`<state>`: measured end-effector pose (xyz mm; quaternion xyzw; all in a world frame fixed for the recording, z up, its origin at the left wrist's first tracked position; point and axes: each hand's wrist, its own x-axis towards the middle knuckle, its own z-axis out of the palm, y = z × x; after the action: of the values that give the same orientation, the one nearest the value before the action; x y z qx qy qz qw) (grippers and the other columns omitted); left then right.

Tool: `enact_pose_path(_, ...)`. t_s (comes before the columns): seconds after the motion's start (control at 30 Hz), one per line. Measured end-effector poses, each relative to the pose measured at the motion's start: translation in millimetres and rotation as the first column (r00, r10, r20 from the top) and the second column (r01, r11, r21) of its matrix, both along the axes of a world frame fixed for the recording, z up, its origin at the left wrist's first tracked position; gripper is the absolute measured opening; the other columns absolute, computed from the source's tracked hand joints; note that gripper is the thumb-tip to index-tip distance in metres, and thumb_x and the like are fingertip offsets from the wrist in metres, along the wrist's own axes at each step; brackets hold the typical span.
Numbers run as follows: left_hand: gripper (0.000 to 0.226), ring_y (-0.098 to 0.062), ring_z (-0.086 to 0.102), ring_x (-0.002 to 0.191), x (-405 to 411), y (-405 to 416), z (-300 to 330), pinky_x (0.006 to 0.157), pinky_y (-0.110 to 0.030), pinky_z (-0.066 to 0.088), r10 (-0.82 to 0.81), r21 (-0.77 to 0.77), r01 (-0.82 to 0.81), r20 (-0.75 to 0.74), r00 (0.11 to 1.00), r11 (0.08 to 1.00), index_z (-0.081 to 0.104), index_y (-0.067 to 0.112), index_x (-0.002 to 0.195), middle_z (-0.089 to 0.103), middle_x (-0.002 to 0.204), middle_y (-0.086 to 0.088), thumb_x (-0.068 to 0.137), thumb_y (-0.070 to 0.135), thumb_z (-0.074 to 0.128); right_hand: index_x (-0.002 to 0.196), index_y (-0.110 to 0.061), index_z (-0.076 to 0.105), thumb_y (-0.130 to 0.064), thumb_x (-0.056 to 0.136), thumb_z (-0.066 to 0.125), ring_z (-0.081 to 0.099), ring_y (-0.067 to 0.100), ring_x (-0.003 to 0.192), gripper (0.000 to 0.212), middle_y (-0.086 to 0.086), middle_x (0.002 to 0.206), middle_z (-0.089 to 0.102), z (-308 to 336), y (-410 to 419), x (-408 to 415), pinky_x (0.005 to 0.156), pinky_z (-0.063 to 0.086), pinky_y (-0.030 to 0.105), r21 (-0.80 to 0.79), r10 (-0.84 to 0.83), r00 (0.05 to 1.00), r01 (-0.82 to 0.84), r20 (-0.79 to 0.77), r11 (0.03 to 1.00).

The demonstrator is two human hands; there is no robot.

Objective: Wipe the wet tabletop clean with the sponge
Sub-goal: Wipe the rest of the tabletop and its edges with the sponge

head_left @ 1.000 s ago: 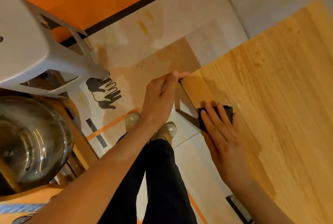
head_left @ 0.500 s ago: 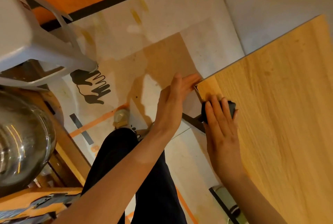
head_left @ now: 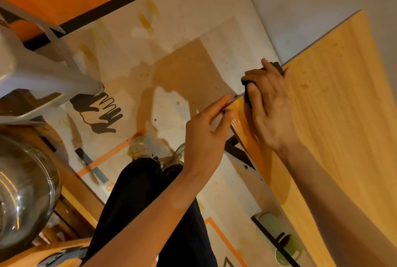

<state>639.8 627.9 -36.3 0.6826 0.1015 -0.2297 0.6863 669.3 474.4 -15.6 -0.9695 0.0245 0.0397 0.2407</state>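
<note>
The wooden tabletop [head_left: 335,120] fills the right side, and a wet sheen lies along its left edge near the corner [head_left: 237,123]. My right hand [head_left: 269,107] lies over the dark sponge [head_left: 247,96] at the table's far-left corner; fingers and thumb curl round it, and most of it is hidden. Only dark bits of it show beside the thumb and past the fingertips. My left hand [head_left: 206,135] hangs off the table with fingers stretched out, its index fingertip and thumb touching the table's corner edge.
A white plastic stool [head_left: 32,69] stands at upper left on the floor. A steel bowl [head_left: 23,193] sits on a wooden unit at left. A green mug [head_left: 283,243] rests under the table edge. My legs and shoes [head_left: 150,191] stand beside the table.
My right hand has slid the sponge along the left edge to the far corner. My left hand has stayed at the corner edge. The view has shifted.
</note>
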Motion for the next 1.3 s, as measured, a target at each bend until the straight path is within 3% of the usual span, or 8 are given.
enact_pose_path(0.17,0.034,0.012,0.064,0.108,7.6,-4.6,-0.2,0.094,-0.008,0.048,-0.026,0.060,0.021,0.094,0.995,0.998,0.066,0.019,0.134,0.071,0.120,0.015,0.100,0.017,0.064,0.125,-0.011,0.062,-0.023,0.102,0.045,0.033,0.018,0.143,0.031,0.001,0.131,0.060,2.4,-5.2,-2.4,0.119,0.012,0.053,0.041,0.176,0.983,-0.174,-0.050,0.984)
enact_pose_path(0.37,0.034,0.026,0.054,0.107,4.9,-3.6,-7.1,0.096,-0.004,0.043,-0.109,0.167,0.078,0.182,0.977,0.983,0.065,0.017,0.135,0.057,0.116,0.034,0.101,0.020,0.062,0.146,-0.010,0.040,-0.020,0.104,0.039,0.012,0.019,0.150,0.043,0.003,0.156,0.033,1.1,-19.6,-11.7,0.123,0.002,0.047,0.024,0.037,0.999,-0.036,-0.033,0.999)
enact_pose_path(0.53,0.036,0.024,0.057,0.106,6.0,-6.6,-10.6,0.093,-0.004,0.046,-0.091,0.176,0.057,0.193,0.977,0.983,0.065,0.015,0.135,0.061,0.118,0.028,0.099,0.022,0.063,0.146,-0.007,0.034,-0.020,0.102,0.039,0.013,0.027,0.150,0.046,0.007,0.157,0.028,7.3,-36.0,-82.5,0.120,0.006,0.056,0.052,0.050,0.998,-0.047,-0.049,0.998)
enact_pose_path(0.73,0.040,0.006,0.060,0.121,0.2,-8.1,-7.1,0.104,-0.019,0.050,-0.080,0.199,0.042,0.190,0.978,0.979,0.059,0.026,0.138,0.064,0.131,0.016,0.098,0.034,0.055,0.147,-0.014,0.037,-0.024,0.104,0.034,0.012,0.020,0.150,0.045,0.002,0.157,0.029,-1.4,-35.3,-12.6,0.123,-0.002,0.038,-0.004,0.125,0.992,-0.125,-0.027,0.992)
enact_pose_path(0.87,0.054,0.000,0.010,0.155,-1.2,-24.5,-1.2,0.127,-0.020,0.008,-0.339,0.573,0.121,0.290,0.895,0.810,0.032,0.021,0.158,0.030,0.164,0.007,0.109,0.043,0.030,0.145,-0.009,0.041,-0.021,0.104,0.035,0.013,0.022,0.150,0.043,0.005,0.155,0.033,-6.2,-43.4,-0.8,0.123,0.004,0.044,-0.030,0.241,0.970,-0.241,0.009,0.970)
enact_pose_path(0.93,0.057,-0.007,0.004,0.157,-1.6,-45.8,8.4,0.127,-0.023,-0.001,-0.422,0.667,0.119,0.313,0.851,0.736,0.021,0.014,0.161,0.018,0.168,0.001,0.108,0.036,0.024,0.148,-0.010,0.034,-0.022,0.104,0.035,0.011,0.021,0.150,0.046,0.005,0.157,0.028,-3.5,-53.5,-30.4,0.123,0.006,0.045,-0.038,0.273,0.962,-0.273,-0.002,0.961)
enact_pose_path(1.2,0.062,-0.032,0.027,0.153,-1.7,-93.1,3.8,0.126,-0.042,0.011,-0.432,0.809,0.020,0.293,0.853,0.588,0.022,-0.006,0.155,0.027,0.164,-0.023,0.102,0.025,0.022,0.146,-0.010,0.040,-0.025,0.105,0.033,0.021,0.023,0.148,0.044,0.005,0.154,0.037,-4.7,-97.5,8.0,0.122,0.013,0.044,-0.115,0.544,0.839,-0.540,-0.002,0.833)
enact_pose_path(1.3,0.065,-0.034,0.024,0.154,-4.2,-92.4,1.3,0.127,-0.046,0.013,-0.495,0.848,0.021,0.289,0.820,0.530,0.024,-0.008,0.155,0.023,0.165,-0.024,0.099,0.024,0.026,0.138,-0.010,0.048,-0.024,0.104,0.032,0.030,0.024,0.144,0.041,0.005,0.141,0.051,-4.2,-128.5,39.5,0.122,0.012,0.046,-0.109,0.496,0.869,-0.493,-0.009,0.863)
